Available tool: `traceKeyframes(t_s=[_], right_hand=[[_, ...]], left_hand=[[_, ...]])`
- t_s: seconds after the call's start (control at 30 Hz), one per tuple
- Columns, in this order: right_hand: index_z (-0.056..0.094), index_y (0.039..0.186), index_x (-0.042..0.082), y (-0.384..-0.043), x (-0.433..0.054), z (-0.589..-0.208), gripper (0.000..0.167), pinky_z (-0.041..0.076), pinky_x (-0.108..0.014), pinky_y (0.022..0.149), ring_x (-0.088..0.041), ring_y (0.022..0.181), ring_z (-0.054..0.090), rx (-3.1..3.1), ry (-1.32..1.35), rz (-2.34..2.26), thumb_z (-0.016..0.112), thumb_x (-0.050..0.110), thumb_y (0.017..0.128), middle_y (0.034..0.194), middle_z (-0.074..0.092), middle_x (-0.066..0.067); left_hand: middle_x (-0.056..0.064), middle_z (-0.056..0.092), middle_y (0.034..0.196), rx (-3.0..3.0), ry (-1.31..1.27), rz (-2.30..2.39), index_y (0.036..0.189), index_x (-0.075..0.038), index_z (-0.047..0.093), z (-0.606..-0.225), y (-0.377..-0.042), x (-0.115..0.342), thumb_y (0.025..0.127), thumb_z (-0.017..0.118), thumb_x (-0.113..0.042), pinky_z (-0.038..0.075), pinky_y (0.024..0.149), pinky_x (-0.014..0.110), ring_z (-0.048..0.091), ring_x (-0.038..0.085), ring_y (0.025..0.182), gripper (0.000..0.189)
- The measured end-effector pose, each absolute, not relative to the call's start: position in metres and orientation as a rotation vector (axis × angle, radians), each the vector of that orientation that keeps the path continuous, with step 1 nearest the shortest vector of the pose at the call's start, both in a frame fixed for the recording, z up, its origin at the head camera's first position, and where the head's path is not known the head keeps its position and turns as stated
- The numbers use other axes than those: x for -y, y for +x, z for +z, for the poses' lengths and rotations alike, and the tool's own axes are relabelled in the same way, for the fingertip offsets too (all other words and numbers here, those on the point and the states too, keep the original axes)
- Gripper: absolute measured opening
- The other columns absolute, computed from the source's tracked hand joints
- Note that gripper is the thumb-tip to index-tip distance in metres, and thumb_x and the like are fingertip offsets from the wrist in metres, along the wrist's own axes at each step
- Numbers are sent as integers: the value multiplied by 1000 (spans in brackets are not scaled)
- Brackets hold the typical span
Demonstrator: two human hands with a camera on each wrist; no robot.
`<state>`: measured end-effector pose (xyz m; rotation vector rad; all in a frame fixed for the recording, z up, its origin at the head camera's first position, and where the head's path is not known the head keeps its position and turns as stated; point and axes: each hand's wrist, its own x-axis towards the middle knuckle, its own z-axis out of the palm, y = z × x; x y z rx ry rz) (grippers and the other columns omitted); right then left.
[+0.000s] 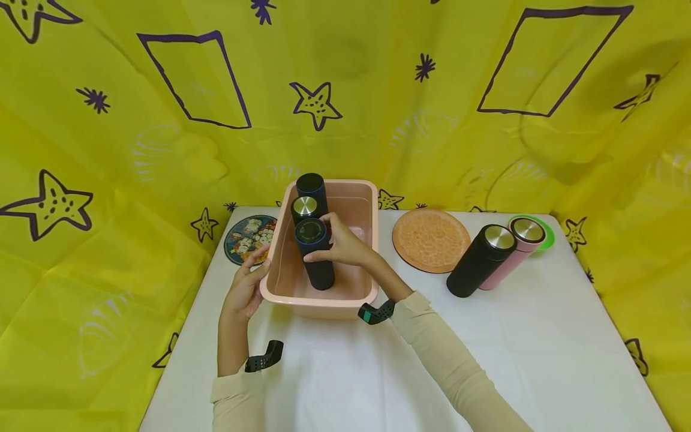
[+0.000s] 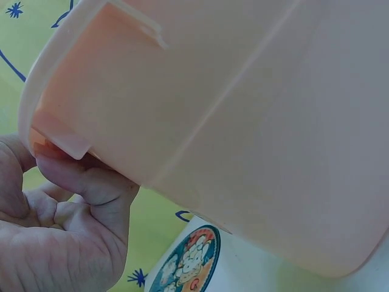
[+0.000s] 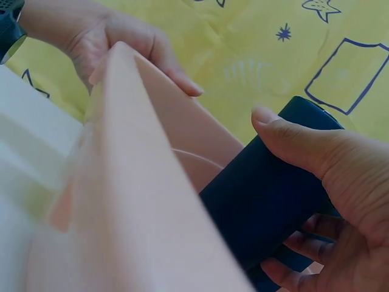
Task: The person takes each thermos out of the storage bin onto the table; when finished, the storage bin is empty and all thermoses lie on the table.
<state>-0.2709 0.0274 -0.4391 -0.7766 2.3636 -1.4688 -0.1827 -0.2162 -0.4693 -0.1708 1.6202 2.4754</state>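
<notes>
Located pink basin [image 1: 374, 240] on white worktop [image 1: 335, 384]; adopted as landmark for all positions below. Found right grip [image 1: 344, 243] inside the basin, toward its left wall — clamped on the upper part of a dark bottle [image 1: 312, 243], with thumb and fingers at opposite sides. Cannot tell about contact between bottle base and basin floor. Noted silver-capped bottle [image 1: 305, 207] directly behind the held one, and dark-topped bottle [image 1: 311, 186] behind that, both in the basin's back left part. Found left grip [image 1: 247, 285] at the basin's left side — clamped on the rim.

Recorded left of the basin: printed round mat [image 1: 243, 240], partly hidden by the basin wall. Recorded right of the basin, nearest first: orange round mat [image 1: 430, 240], black bottle [image 1: 475, 264] with silver cap, pink bottle [image 1: 513, 258] just beside and partly hidden by the black one, green round item [image 1: 546, 231] partly covered by the pink one. Noted yellow curtain [image 1: 356, 150] with starfish prints behind the basin.
</notes>
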Motion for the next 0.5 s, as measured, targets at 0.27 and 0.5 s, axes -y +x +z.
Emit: traceKeyframes(t_s=[0.27, 0.5], right_hand=[[32, 133, 5, -269, -28, -441, 85, 51, -47, 94, -25, 110, 53, -2379, -799, -1484, 87, 27, 72, 126, 48, -13], [33, 134, 5, -268, -26, -442, 87, 52, -46, 94, -24, 110, 53, -2414, -822, -1466, 88, 28, 71, 128, 47, -13]], left_hand=[[3, 47, 130, -1619, -199, 2467, 145, -16, 38, -469, -184, 215, 102, 49, -9, 59, 76, 24, 68, 8, 95, 45], [2, 50, 128, -1600, -191, 2480, 147, -14, 35, -469, -184, 217, 102, 49, -8, 59, 76, 24, 69, 8, 93, 48]])
